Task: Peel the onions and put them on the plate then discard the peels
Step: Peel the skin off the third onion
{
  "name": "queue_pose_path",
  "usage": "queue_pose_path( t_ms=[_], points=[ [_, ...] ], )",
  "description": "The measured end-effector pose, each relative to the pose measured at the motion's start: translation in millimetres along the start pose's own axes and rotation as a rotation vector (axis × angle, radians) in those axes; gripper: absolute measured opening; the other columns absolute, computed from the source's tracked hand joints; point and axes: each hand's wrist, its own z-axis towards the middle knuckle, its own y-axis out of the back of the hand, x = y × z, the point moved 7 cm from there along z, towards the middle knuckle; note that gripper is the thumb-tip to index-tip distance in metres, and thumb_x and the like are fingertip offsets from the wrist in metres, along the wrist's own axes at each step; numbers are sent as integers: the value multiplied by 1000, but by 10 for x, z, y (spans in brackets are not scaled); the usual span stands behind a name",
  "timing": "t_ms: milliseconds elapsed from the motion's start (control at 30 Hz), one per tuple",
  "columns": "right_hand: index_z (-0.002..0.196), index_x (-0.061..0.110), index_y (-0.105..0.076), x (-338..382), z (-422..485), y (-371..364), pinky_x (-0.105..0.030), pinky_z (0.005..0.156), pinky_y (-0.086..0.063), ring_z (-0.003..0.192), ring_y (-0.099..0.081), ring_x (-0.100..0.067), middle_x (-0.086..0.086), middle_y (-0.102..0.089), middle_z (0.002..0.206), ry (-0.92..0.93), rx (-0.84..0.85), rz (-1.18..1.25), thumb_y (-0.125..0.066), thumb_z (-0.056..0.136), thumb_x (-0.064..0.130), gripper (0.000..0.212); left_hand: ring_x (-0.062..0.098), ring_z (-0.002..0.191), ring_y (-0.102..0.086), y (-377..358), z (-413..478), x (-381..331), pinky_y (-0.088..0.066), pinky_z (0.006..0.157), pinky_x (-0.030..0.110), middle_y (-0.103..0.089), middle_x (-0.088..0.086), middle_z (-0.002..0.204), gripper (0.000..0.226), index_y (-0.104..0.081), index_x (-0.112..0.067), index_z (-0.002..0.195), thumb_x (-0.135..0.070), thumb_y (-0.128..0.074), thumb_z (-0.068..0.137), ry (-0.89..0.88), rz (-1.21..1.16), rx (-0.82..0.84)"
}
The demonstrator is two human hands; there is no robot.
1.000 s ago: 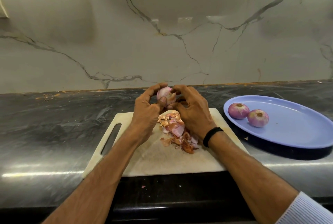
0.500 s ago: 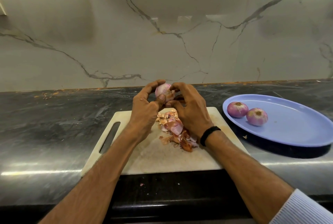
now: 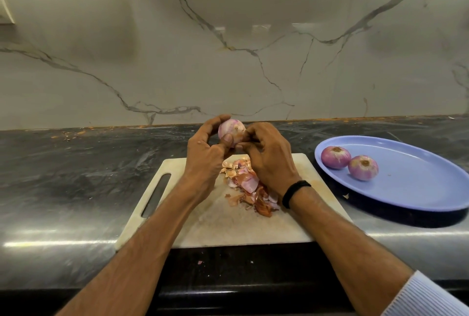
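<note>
Dark table [image 3: 76,176], marble wall behind. Left hand [image 3: 203,155] clamps its fingers [image 3: 215,121] round the onion [image 3: 232,131] above the board [image 3: 228,229]; right hand [image 3: 270,158] pinches its skin. Peeling, I'd say; next comes a clean pull, then the plate [image 3: 418,183], already holding 2.

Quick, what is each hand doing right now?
Left hand: holds the onion.
Right hand: fingers curled, pinching at the same onion's side.
</note>
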Motion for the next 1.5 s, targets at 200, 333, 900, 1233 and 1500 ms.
queue_pose_path(
  t_ms=[200,333,900,1233,1500],
  points=[
    [114,10,-60,-31,19,39,-32,81,-57,93,-63,-15,-5,-64,106,-44,-43,48,-58,93,7,22,10,100,-71,-44,-35,-25,-60,82,27,-59,0,125,40,-62,-13,129,1,-64,92,24,-29,27],
    [101,10,-65,-51,18,63,-32,73,-57,85,-62,-15,-4,-62,96,-33,-68,1,-57,93,4,12,19,105,-71,-68,-53,-39,-60,83,29,-61,3,124,44,-64,-14,126,-13,-73,83,32,-27,56],
    [87,8,-53,-200,-4,113,-15,60,-35,75,-51,-19,-9,-57,82,-234,-126,-134,-54,90,-4,12,23,100,-71,-66,-14,46,-61,86,42,-61,10,123,42,-58,-10,127,14,-53,93,158,-141,43],
    [117,13,-62,-358,-31,222,-24,84,-46,97,-60,-16,-4,-66,108,-431,-134,-121,-61,89,5,29,29,109,-66,-21,-13,13,-60,90,43,-63,10,123,47,-68,-16,113,15,-39,94,161,-102,15],
    [121,15,-55,16,-15,-54,-15,78,-53,98,-60,-11,-4,-58,116,-130,131,121,-71,84,11,41,28,103,-68,55,18,-3,-59,77,30,-66,12,118,40,-67,-13,117,2,-34,102,120,-8,-39]
  ],
)
